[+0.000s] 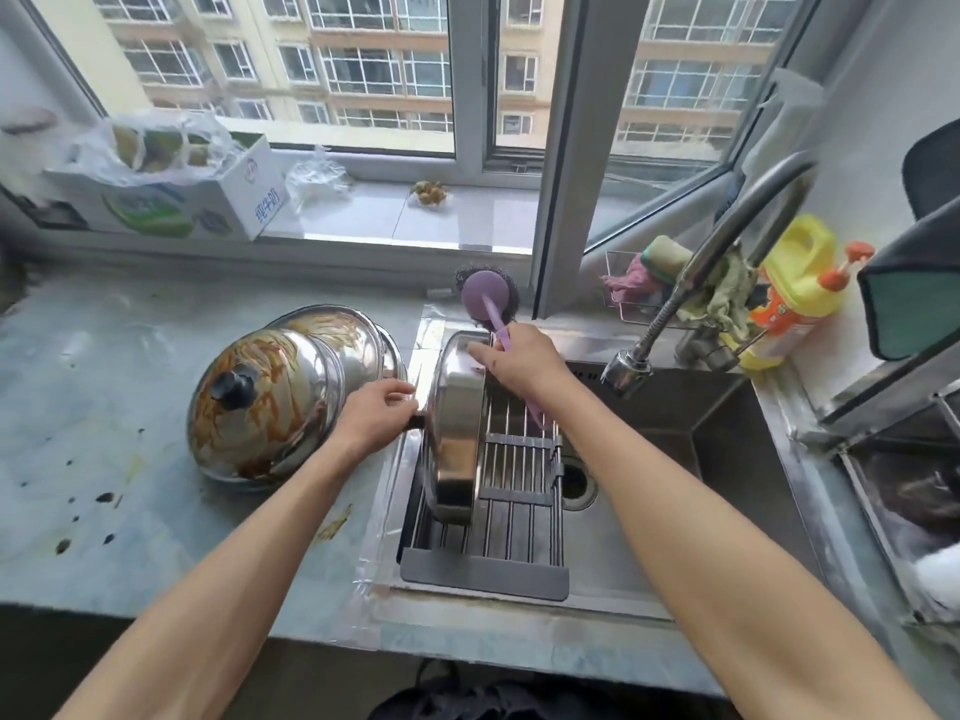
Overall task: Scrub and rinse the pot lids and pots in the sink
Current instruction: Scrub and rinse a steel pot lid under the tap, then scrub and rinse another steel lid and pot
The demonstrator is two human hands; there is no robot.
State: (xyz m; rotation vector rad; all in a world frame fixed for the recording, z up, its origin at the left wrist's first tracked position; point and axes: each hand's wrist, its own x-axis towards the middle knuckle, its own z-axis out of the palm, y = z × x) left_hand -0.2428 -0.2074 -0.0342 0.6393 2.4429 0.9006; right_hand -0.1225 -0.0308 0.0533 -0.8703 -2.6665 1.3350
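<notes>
- Holding one shiny pot lid (457,407) on its edge on the rack (514,491) in the sink (727,459), your left hand (376,415) grips its knob.
- Your right hand (519,358) is closed around one purple brush (493,304).
- Two dirty lids (275,402) lie stacked on the counter (104,381).
- The box (208,200) has writing too blurry to read.

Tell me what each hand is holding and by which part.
The left hand holds the upright pot lid by its dark knob. The right hand grips the purple scrub brush by its handle, mid-length.
</notes>
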